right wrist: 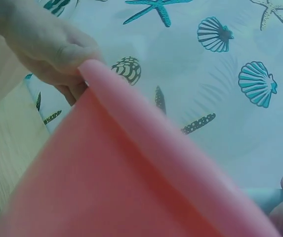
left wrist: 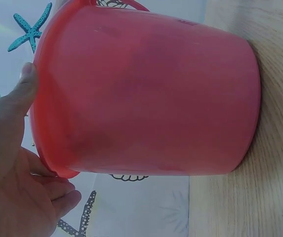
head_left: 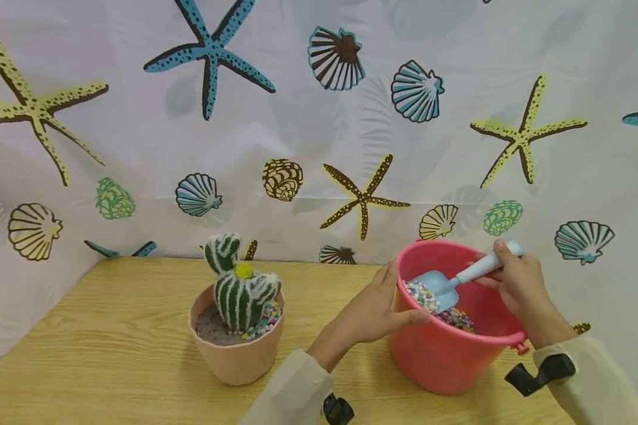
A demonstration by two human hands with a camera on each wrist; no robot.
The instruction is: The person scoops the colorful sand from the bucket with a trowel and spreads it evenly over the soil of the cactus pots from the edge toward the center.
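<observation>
A pink bucket (head_left: 430,360) stands on the table, with small multicoloured pebbles (head_left: 459,319) inside. My left hand (head_left: 364,313) holds its left rim, thumb along the near side and fingers farther back. With my right hand (head_left: 521,286) I grip the white handle of a light blue toy shovel (head_left: 478,268), reaching over the bucket's right side. The shovel's blade slants down inside the bucket, and bright pebbles show along its lower left edge. In the left wrist view, the bucket's outer wall (left wrist: 151,94) fills the middle, with my thumb and fingers at its rim.
A peach-coloured pot (head_left: 239,359) stands left of my left hand on the wooden table (head_left: 111,336). It holds a green knitted-looking cactus (head_left: 239,301) with a yellow tuft, grey soil and pebbles on the right side. A white cloth (head_left: 276,130) printed with starfish and shells hangs behind.
</observation>
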